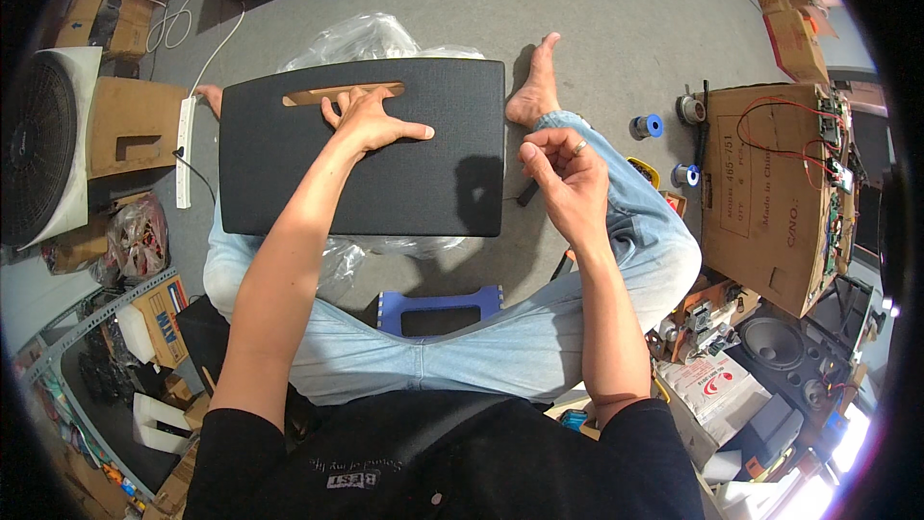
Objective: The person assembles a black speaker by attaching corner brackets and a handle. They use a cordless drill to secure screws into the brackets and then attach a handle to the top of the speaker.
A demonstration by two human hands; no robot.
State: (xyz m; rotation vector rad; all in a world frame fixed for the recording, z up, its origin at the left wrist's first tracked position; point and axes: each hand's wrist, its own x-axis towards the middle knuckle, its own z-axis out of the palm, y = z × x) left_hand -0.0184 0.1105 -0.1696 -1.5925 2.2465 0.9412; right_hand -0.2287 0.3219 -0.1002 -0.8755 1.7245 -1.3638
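A black textured speaker cabinet panel [366, 173] lies before me, with a long slot [303, 98] showing bare wood edges near its far side. My left hand [368, 122] rests on it. Its fingers are spread and dip into the slot, so their tips are partly hidden, while the thumb stretches to the right across the black surface. To the right of the cabinet, my right hand [570, 178] is raised with thumb and index finger pinched together. Whatever that pinch may hold is too small to make out. A ring [578, 147] sits on one of its fingers.
Clear plastic wrapping [361, 39] lies around the cabinet. A blue stool [441, 299] stands between my legs. Wire spools [647, 126] lie on the floor to the right, beside a cardboard box [760, 193]. Leftward are a power strip [184, 154] and a fan [48, 144].
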